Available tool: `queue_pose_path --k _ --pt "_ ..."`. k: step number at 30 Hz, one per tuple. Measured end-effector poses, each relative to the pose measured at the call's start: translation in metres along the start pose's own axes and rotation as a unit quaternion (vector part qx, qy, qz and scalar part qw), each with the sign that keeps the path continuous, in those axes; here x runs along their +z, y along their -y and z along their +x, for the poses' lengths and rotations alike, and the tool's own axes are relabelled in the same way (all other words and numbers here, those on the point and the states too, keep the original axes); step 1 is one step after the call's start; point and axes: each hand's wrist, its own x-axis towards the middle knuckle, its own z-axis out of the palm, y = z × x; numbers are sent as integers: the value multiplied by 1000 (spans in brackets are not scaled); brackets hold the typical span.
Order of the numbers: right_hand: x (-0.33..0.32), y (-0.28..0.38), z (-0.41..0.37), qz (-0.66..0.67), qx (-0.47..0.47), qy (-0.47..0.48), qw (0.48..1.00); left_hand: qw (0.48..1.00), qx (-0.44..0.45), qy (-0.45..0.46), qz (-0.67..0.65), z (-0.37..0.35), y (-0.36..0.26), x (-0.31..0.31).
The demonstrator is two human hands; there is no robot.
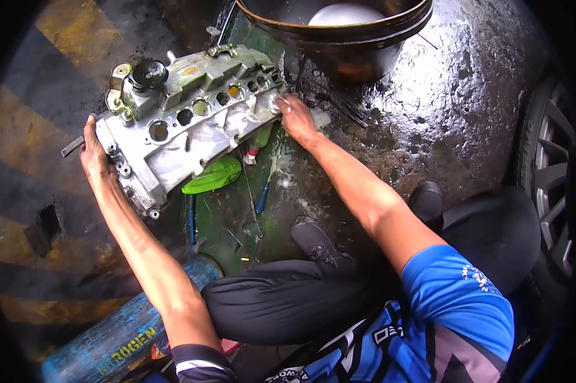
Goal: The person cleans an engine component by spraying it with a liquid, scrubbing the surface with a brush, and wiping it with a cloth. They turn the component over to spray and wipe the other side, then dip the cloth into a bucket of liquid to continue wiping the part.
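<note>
A silver engine valve cover (192,121), with a row of round holes and a black oil cap (149,75), is held tilted above the floor. My left hand (96,153) grips its left end, the thumb up along the edge. At the far right end, my right hand (295,118) has its fingers closed on the cover's edge; part of the fingers is hidden there. Whitish wet streaks show on the metal near that hand. Below the cover lies a bright green object (214,175), partly covered by it. A flat bar (72,146) sticks out beside my left hand.
A large dark tub (345,48) with a pale rounded thing inside stands at the top. Blue-handled tools (262,198) lie on the wet, stained floor. A blue gas cylinder (134,325) lies at lower left, near my knee. A car wheel (549,172) is at right.
</note>
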Motion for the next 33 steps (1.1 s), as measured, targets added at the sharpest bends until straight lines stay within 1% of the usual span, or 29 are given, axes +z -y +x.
queue_pose_path --k 1,2,3,4,5,7,9,10,11,12,13,14,16,18,19,22,23,26,27,30,31,32,33 --pt "-2 -2 0 -4 8 5 1000 1000 11 1 -13 2 0 1" --pt "-3 -4 -2 -8 16 12 1000 1000 -23 -15 5 3 0 0" --pt "-8 4 0 -3 49 9 999 1000 -5 -6 -8 6 3 -1" --pt "3 -3 3 91 97 -36 990 1000 12 2 -18 5 5 0" --pt "16 -10 11 185 146 -81 968 1000 3 -2 -16 6 4 1" --pt "6 10 19 187 119 -176 959 1000 -20 -11 -6 0 2 1" --pt "9 20 6 65 60 -135 987 999 -25 -24 22 -3 2 -2" --pt "9 17 10 -2 20 -121 992 999 -21 -30 23 0 2 0" --pt "8 15 -1 -35 -8 -165 986 1000 -13 -20 12 5 4 -2" --pt "19 2 -11 71 72 -126 987 1000 6 -16 3 6 7 -1" --pt "9 5 -15 168 159 -101 968 1000 17 -18 11 8 9 -3" --pt "-4 4 -25 124 160 -139 969 999 29 -20 18 11 10 -3" --pt "7 1 -12 259 173 -216 926 1000 5 -1 4 -1 3 1" --pt "22 -4 14 202 131 -232 942 1000 6 5 -6 -9 0 7" --pt "30 -6 25 91 147 -201 964 1000 17 9 -12 -5 2 6" --pt "30 -24 18 26 112 -129 985 999 32 2 -10 4 10 1" --pt "42 -37 17 68 139 -38 987 999 34 -4 -5 6 10 -2" --pt "4 -27 7 139 120 -48 982 999 45 11 -18 6 10 -1" --pt "1 -31 13 179 158 -16 971 999 38 10 -26 5 8 2" --pt "23 -17 23 245 270 -100 926 999 39 17 -21 -1 4 5" --pt "25 -8 27 203 263 -126 935 1000 27 2 -6 -2 3 4" --pt "14 -10 29 185 284 -28 940 1000 30 2 -1 -1 2 3" --pt "10 -17 35 239 298 26 924 999 36 1 -6 3 5 2"
